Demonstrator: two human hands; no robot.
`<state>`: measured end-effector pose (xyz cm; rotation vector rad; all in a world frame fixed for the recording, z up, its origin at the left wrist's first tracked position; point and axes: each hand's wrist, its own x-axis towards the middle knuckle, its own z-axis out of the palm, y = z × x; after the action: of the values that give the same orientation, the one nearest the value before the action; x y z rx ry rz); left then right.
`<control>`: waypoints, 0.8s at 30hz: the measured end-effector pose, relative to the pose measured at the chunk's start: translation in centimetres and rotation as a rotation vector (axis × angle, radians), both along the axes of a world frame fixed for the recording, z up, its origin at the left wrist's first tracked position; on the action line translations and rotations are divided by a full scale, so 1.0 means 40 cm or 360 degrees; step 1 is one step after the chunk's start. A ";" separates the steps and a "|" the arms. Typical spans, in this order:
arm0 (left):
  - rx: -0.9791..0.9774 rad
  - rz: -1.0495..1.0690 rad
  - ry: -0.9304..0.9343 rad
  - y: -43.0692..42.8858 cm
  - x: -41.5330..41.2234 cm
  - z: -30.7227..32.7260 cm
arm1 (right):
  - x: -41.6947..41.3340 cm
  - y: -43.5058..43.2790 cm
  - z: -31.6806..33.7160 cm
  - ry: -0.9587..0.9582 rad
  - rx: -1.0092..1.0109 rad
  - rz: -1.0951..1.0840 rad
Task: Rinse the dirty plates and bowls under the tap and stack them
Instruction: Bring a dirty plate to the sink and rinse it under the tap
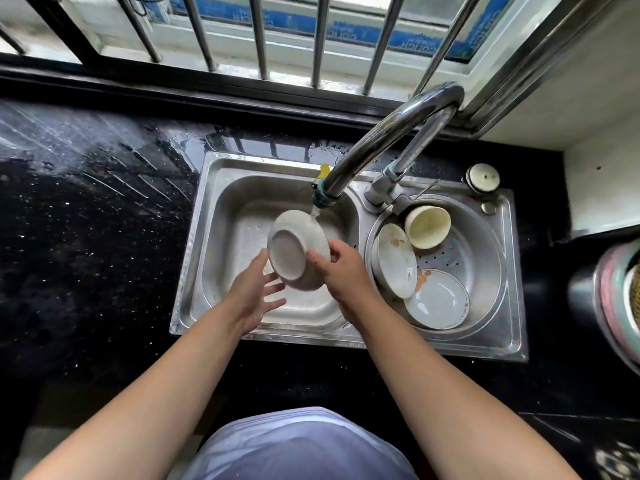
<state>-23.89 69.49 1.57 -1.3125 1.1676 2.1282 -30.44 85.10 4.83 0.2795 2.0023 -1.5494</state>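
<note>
You cannot see the inside of the bowl (pixel 298 249): its base faces you, so any dirt on it is out of sight. Your right hand (pixel 341 270) covers the bowl's lower right rim, and its fingers behind the bowl are hidden. The water at the spout (pixel 320 199) is a faint streak, too thin to follow past the rim. In the right basin (pixel 485 282), the tilted plate (pixel 396 259) hides part of the dish behind it and overlaps the flat plate (pixel 438 299). The pot (pixel 620 299) at the right edge is cut off by the frame. The blue lettering (pixel 353 31) outside the window is too blurred to read.
</note>
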 end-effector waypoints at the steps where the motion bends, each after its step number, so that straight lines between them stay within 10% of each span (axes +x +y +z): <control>1: 0.0030 0.0026 -0.0004 0.012 0.001 0.003 | 0.006 -0.005 -0.011 -0.0181 -0.0144 -0.0199; 11: 0.0255 0.0287 0.0190 0.028 0.012 0.006 | 0.020 0.068 -0.042 -0.0956 -0.0889 -0.0982; 16: 0.0076 -0.0349 0.0137 0.112 -0.001 0.020 | -0.009 0.236 0.036 -0.0376 -0.0483 -0.0659; 24: 0.0760 -0.0374 0.0083 0.350 -0.108 0.058 | -0.038 0.587 0.195 0.0811 0.0819 0.0876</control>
<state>-28.19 83.48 3.88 -0.8667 0.7214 2.0988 -31.98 108.58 12.61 -0.4895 2.5620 -0.7899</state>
